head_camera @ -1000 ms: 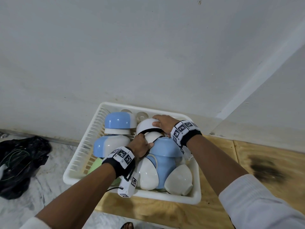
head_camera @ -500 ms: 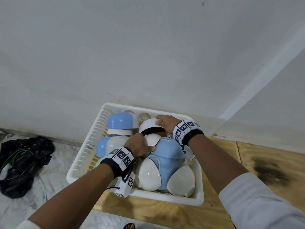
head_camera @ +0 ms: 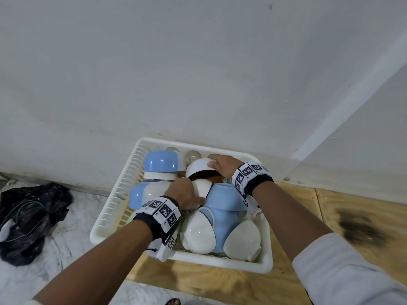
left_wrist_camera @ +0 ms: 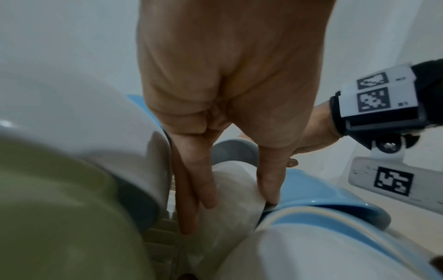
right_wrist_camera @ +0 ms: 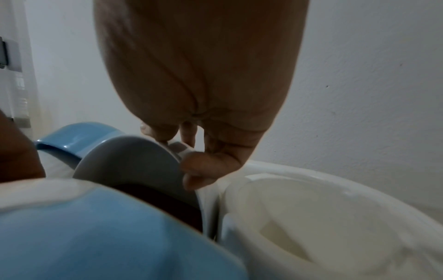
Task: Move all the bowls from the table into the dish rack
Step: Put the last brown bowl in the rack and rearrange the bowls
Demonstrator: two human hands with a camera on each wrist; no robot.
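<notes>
A white dish rack (head_camera: 180,257) on a wooden table holds several upturned bowls, blue and white. My left hand (head_camera: 187,192) pinches a small white bowl (head_camera: 201,186) between thumb and fingers, wedged against a large blue bowl (head_camera: 224,199). The left wrist view shows the fingers (left_wrist_camera: 206,189) on one side of that bowl (left_wrist_camera: 230,189) and the thumb on the other. My right hand (head_camera: 222,166) grips a white bowl with a dark inside (head_camera: 198,167) at the back of the rack. In the right wrist view the fingertips (right_wrist_camera: 191,164) hold this bowl (right_wrist_camera: 129,163) by its foot.
Two white bowls (head_camera: 198,234) lie at the rack's front, two blue ones (head_camera: 161,161) at its left, a green one (left_wrist_camera: 59,217) below my left wrist. A wall stands right behind the rack. A black bag (head_camera: 28,221) lies on the marble floor to the left.
Both hands keep their holds and have hardly moved. The small white bowl sits a little lower against the large blue bowl.
</notes>
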